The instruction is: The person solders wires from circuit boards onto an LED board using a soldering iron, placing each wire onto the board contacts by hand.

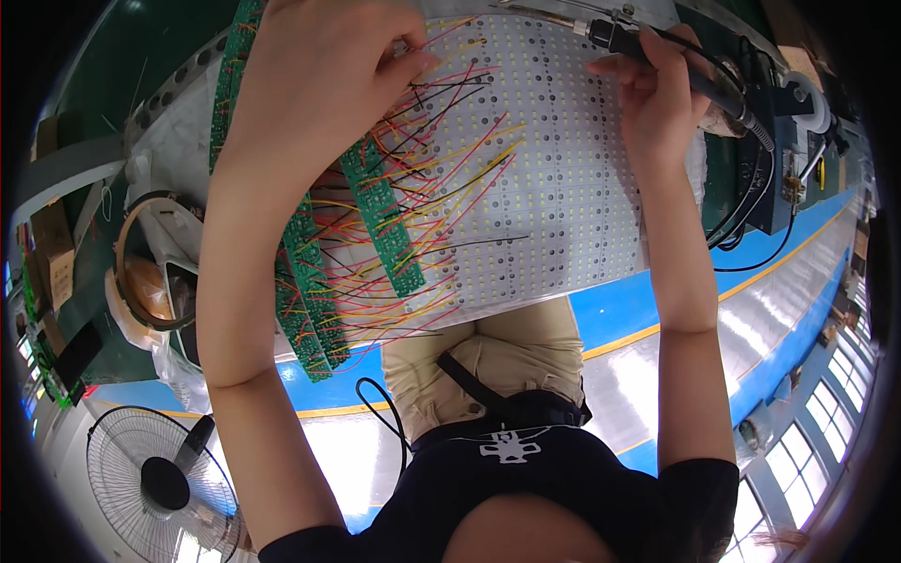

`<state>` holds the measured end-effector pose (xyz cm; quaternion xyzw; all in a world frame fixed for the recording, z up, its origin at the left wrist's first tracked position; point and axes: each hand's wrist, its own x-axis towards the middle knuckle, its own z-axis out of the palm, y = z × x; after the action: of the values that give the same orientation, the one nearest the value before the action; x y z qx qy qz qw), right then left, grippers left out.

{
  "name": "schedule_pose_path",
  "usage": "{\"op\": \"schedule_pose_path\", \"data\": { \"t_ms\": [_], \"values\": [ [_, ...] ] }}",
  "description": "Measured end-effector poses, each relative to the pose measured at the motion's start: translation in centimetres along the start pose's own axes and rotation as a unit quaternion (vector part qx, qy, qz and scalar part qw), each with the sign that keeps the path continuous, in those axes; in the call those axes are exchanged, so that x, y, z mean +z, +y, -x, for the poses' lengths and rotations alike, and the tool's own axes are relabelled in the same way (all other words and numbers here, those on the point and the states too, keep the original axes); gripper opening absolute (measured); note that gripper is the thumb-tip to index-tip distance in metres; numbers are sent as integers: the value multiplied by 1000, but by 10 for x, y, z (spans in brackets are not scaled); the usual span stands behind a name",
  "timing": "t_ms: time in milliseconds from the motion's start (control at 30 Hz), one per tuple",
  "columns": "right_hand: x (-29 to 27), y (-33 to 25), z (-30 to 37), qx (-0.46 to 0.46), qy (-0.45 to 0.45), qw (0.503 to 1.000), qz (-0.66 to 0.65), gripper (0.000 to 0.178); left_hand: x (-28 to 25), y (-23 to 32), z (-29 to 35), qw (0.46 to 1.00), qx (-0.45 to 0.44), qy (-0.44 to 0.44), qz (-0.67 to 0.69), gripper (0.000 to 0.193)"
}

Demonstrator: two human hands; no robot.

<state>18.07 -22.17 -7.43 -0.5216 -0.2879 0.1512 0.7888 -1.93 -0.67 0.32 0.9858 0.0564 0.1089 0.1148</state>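
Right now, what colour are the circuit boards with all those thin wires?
The circuit boards are green, best seen in the head view.

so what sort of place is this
Probably an electronics workshop or factory floor: the right hand holds what looks like a soldering iron, coloured wires trail by green circuit boards, and a yellow line marks the blue floor.

Well to the left of the left hand (343,70), nearer the person's body, stands a round fan with a black wire cage (165,483), and a brown cardboard box (58,267) sits farther up that side. Below the right hand (662,108) runs a bright blue floor strip (619,311) edged by a yellow line (610,346), with white-framed, many-paned windows (831,408) far beyond to the right.
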Motion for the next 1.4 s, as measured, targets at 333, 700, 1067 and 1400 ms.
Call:
{"op": "schedule_pose_path", "data": {
  "t_ms": [333, 700, 1067, 1400],
  "values": [
    [3, -3, -2, -5, -24, 999, 22, 16, 17, -11, -3, 986, 76, 89, 118, 10],
    [-2, 1, -3, -8, -39, 999, -1, 17, 12, -8, -3, 997, 72, 17, 26, 11],
    [-2, 0, -4, 2, -31, 1000, -4, 17, 9, -11, -4, 994, 101, 26, 26, 10],
    [-4, 3, 0, 12, -24, 1000, 2, 17, 4, -2, 0, 997, 66, -34, 13, 13]
  ]
}}
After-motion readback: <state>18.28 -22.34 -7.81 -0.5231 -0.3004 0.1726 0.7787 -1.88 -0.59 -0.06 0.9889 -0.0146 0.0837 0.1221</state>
